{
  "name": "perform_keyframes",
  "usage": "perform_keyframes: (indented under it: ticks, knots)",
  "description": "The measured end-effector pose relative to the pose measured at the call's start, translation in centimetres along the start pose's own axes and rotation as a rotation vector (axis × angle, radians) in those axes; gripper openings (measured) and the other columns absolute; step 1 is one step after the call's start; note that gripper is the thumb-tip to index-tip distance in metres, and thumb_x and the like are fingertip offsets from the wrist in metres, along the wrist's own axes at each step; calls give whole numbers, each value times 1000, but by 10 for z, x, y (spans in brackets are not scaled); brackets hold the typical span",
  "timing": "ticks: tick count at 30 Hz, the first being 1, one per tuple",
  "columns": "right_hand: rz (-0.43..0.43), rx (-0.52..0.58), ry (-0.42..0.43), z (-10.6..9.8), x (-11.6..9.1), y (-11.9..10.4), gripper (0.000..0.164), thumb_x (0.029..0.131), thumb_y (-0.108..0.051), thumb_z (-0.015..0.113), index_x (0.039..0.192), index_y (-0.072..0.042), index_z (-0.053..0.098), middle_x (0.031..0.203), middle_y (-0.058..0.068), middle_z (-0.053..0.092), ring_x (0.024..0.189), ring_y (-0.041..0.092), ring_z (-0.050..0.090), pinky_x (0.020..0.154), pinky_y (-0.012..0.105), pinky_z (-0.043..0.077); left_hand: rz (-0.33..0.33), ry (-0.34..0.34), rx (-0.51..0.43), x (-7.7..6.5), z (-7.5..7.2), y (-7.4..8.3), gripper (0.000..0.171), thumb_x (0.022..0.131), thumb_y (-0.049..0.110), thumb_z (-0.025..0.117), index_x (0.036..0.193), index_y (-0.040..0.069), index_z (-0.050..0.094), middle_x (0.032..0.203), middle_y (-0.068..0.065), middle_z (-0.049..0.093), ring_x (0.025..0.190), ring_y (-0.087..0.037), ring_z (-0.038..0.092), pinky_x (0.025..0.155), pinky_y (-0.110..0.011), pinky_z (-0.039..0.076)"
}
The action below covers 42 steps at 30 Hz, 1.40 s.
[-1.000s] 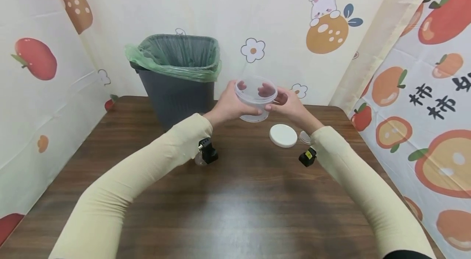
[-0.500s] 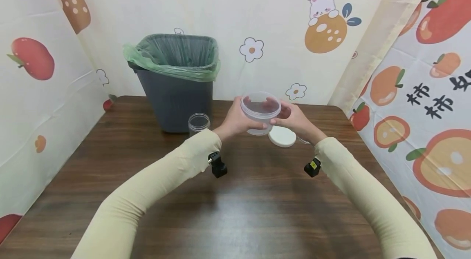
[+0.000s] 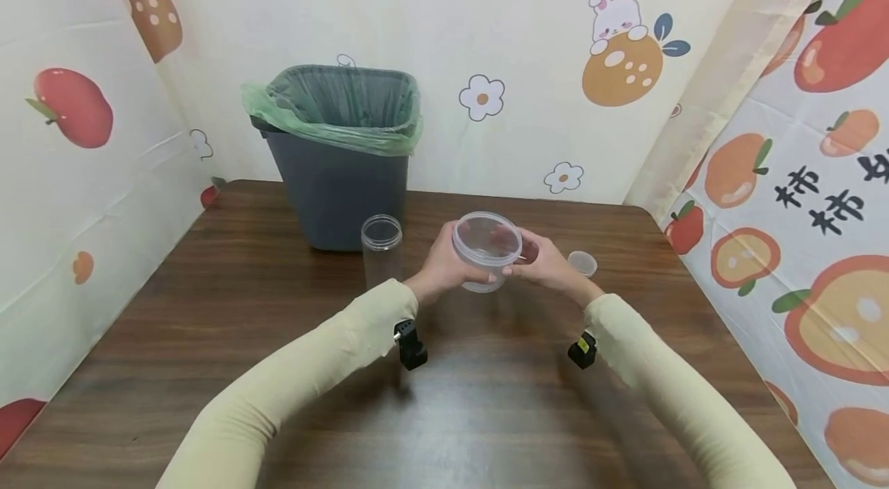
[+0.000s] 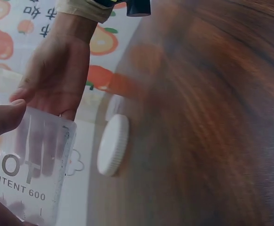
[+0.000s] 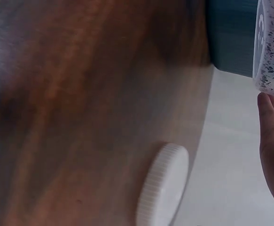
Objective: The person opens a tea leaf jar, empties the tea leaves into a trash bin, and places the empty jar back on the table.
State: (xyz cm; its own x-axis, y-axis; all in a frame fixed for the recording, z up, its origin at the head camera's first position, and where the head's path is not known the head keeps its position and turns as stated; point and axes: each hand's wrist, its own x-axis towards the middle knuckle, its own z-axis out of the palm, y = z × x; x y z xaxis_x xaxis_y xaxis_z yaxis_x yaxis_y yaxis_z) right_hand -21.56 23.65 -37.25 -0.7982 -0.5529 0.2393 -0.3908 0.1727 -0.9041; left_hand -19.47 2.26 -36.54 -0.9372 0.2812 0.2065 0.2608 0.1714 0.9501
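Between my two hands a clear plastic jar (image 3: 486,250), rim up and lidless, is held over the table. My left hand (image 3: 447,264) grips its left side, thumb across the front. On the other side, my right hand (image 3: 546,264) holds it with thumb in front and fingers behind. Printed letters reading "POT CONTENT 600" show on the jar (image 4: 31,165) in the left wrist view. Dark specks dot the jar's base (image 5: 270,61) in the right wrist view. A ribbed white lid (image 4: 113,145) lies on the table below; in the head view it is hidden behind the jar and hands.
A tall clear jar (image 3: 381,254) stands on the table left of my left hand. Behind it is a dark bin (image 3: 338,192) lined with a green bag (image 3: 361,140). A small clear disc (image 3: 582,263) lies right of my right hand. Printed curtains surround the brown table (image 3: 451,419).
Both hands have lowered the clear jar toward the table and nearer to me. It now covers the white lid in the head view. The tall jar has come into view beside my left arm.
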Motion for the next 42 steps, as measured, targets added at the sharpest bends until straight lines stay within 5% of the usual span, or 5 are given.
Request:
perform_keyframes:
  ticks: [7, 20, 34, 42]
  knots:
    - [19, 34, -8, 13, -7, 16, 69, 72, -1, 72, 131, -4, 36, 132, 19, 42, 120, 31, 40, 91, 38, 41, -50, -6, 12, -10, 3, -18, 99, 49, 14, 87, 129, 12, 30, 126, -6, 39, 113, -22, 40, 97, -41, 32]
    - [78, 80, -12, 34, -11, 20, 72, 68, 4, 73, 129, 4, 35, 131, 26, 40, 120, 39, 37, 94, 53, 35, -104, -34, -10, -25, 1, -43, 99, 50, 11, 86, 129, 13, 29, 128, -7, 38, 116, -26, 38, 99, -43, 29]
    - [80, 77, 12, 48, -15, 10, 70, 67, 8, 71, 126, 11, 32, 129, 34, 36, 118, 46, 35, 95, 58, 29, -79, -46, 11, -26, -1, -58, 99, 47, 12, 88, 128, 12, 31, 127, -8, 41, 115, -26, 40, 98, -42, 30]
    - [82, 64, 9, 47, -15, 35, 71, 66, 2, 74, 126, 4, 36, 130, 25, 40, 118, 38, 40, 95, 51, 34, -85, -52, 2, -27, -1, -64, 99, 45, 10, 88, 127, 11, 32, 125, -8, 41, 114, -26, 40, 98, -40, 30]
